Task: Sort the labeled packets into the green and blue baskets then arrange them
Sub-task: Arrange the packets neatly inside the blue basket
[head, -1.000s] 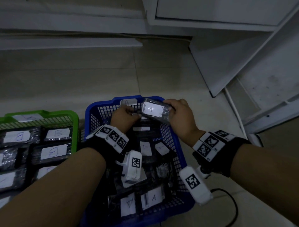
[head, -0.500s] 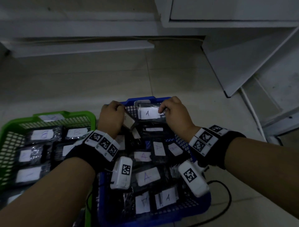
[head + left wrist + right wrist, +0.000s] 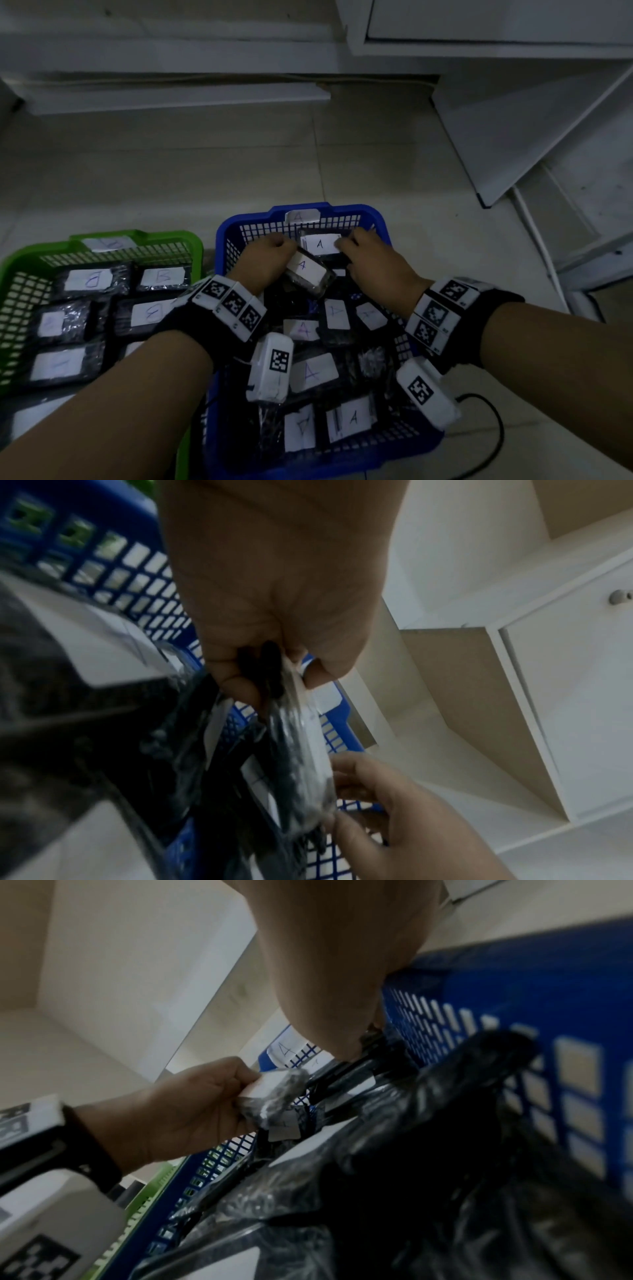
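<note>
The blue basket [image 3: 342, 209] sits in the middle and holds several black packets with white "A" labels. My left hand [image 3: 267, 257] grips one tilted "A" packet [image 3: 305, 274] just above the pile near the far wall. My right hand [image 3: 370, 260] pinches the right end of another "A" packet [image 3: 320, 244] that stands upright against the far wall. In the right wrist view my left hand [image 3: 192, 1110] curls round its packet [image 3: 274, 1091]. To the left, the green basket [image 3: 154, 236] holds several "B" packets [image 3: 90, 279] lying flat.
A black cable [image 3: 493, 411] loops on the tiled floor right of the blue basket. White cabinet fronts and a leaning panel [image 3: 513, 137] stand at the back right. Paper tags sit on both baskets' far rims, the blue one's marked "A" [image 3: 301, 216].
My right hand lowered its packet from above the basket and stood it against the far wall. My left hand brought its packet from the left side toward the middle, label now facing up.
</note>
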{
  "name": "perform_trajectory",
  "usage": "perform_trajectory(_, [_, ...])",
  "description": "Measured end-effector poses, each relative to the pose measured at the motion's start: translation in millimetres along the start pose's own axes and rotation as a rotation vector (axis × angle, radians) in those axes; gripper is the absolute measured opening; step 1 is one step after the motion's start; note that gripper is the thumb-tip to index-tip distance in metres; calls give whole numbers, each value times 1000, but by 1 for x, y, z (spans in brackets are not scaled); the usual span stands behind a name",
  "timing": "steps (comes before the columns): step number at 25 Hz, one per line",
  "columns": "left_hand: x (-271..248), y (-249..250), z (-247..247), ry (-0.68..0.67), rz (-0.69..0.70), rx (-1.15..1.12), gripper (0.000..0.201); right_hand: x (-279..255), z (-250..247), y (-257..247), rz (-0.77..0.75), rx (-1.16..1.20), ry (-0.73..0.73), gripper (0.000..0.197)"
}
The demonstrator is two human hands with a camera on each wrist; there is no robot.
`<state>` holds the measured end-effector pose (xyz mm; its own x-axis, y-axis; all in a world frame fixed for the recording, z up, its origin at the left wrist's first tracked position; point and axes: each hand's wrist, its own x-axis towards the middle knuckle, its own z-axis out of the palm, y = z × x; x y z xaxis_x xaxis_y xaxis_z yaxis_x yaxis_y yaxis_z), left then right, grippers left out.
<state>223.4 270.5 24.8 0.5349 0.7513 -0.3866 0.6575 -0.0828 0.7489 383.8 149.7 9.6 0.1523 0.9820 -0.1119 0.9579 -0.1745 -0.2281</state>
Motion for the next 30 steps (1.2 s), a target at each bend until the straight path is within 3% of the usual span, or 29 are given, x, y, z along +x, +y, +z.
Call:
perform_trajectory(2, [0,1,4,-28,22,-8,22,-1,-1,5,4,-16,-56,48])
perform_trajectory(4, [1,0,2,-4,57,33,17,-4,-3,3,-3,51,-13,45])
perform_trajectory(7, [4,-5,-7,59,32,-88,18,-10,-11,-18,34,374,112,39])
perform_trajectory(10, [2,-9,-16,16,37,-312,19,-6,-16,-43,215,730,28,33])
perform_trajectory(12, [0,-14,-23,22,152,-52,25,0,-16,-46,342,832,51,24])
perform_trajectory(15, [-2,-22,-26,4,340,550,38,4,-20,-39,417,738,133,21])
perform_trajectory(19, [-5,-26,-16,-102,331,931,74,0,-18,-29,455,699,137,14])
perform_trajectory(25, [1,-23,-13,-162,228,719,95,-6,-14,-18,530,805,131,22])
perform_trajectory(30, [0,-17,-11,-31,286,632,71,-8,-13,-15,531,838,153,25])
